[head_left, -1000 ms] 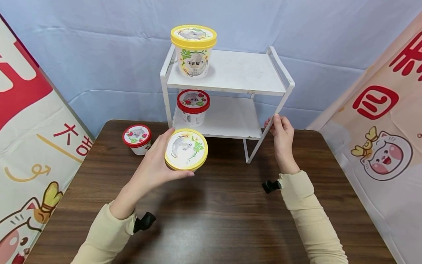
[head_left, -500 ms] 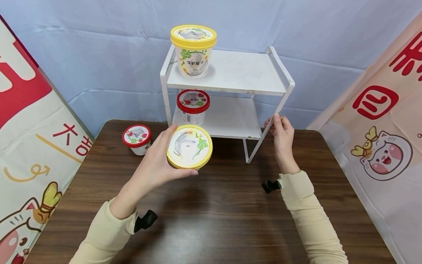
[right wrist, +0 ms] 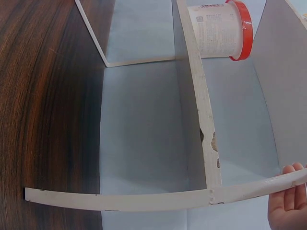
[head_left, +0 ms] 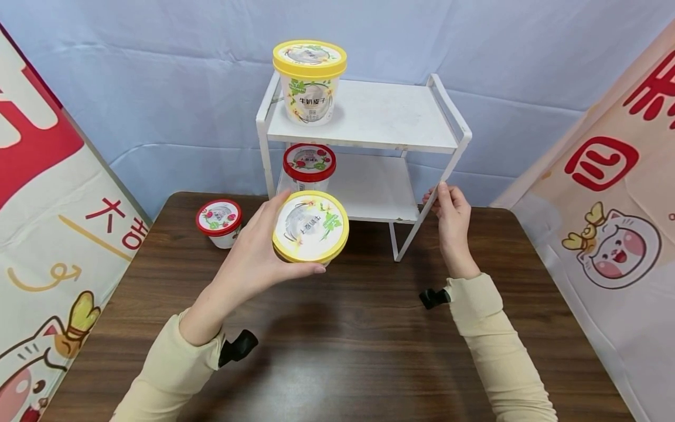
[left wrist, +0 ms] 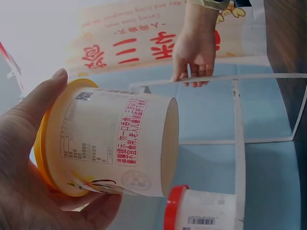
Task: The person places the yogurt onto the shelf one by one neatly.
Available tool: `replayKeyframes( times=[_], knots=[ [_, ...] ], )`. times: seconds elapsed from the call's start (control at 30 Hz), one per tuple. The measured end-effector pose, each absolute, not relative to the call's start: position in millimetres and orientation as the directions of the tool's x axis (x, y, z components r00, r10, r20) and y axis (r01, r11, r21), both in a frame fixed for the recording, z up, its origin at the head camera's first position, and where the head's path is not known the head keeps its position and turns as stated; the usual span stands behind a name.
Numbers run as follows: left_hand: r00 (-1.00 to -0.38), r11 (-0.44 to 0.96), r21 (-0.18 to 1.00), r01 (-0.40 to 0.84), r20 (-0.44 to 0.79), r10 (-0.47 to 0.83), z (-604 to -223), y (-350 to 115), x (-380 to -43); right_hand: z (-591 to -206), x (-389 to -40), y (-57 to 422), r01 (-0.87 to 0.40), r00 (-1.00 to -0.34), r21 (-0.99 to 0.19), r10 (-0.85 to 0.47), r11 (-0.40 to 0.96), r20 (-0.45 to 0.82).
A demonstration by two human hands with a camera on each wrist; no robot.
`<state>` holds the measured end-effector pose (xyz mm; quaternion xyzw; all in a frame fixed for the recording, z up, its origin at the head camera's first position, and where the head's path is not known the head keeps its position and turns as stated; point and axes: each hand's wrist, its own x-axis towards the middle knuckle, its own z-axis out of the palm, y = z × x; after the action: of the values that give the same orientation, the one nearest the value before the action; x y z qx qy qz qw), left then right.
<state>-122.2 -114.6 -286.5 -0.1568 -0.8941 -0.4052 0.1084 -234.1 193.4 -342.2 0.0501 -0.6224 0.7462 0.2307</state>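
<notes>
My left hand (head_left: 258,252) grips a white paper tub with a yellow lid (head_left: 311,227) by its rim, in the air before the shelf's lower level. In the left wrist view the printed side of this yellow-lidded tub (left wrist: 115,139) shows, thumb and fingers round its lid. My right hand (head_left: 450,225) holds the right front leg of a white two-level shelf (head_left: 390,114); in the right wrist view its curled fingers (right wrist: 292,191) lie at that leg. A red-lidded tub (head_left: 309,163) stands on the lower level at the left, partly hidden by the held tub.
Another yellow-lidded tub (head_left: 310,82) stands on the top level at the left. A smaller-looking red-lidded tub (head_left: 218,223) sits on the brown wooden table (head_left: 348,351), left of the shelf. Printed banners (head_left: 606,228) flank the table, and a pale blue cloth (head_left: 184,88) hangs behind.
My left hand has carried the yellow-lidded tub up and slightly right, closer to the shelf, so it covers more of the red-lidded tub behind. The right hand stays at the shelf leg.
</notes>
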Motion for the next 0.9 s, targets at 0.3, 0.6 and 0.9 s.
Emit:
replayKeyframes(
  times=[0.3,0.6,0.9],
  knots=[
    [-0.913,0.610,0.684,0.401,0.350,0.208,-273.6,-108.6,-125.4,-342.6,-234.7,193.7,-0.407,-0.888,-0.905,0.284,-0.120,0.362],
    [-0.896,0.617,0.656,0.434,0.387,0.219,-264.5,-105.1,-126.4,-342.8,-234.2,193.3,-0.415,-0.885,-0.904,0.279,-0.104,0.374],
    [-0.874,0.610,0.634,0.474,0.421,0.242,-254.2,-102.0,-131.0,-344.0,-235.4,193.3,-0.423,-0.882,-0.897,0.286,-0.128,0.375]
  ],
)
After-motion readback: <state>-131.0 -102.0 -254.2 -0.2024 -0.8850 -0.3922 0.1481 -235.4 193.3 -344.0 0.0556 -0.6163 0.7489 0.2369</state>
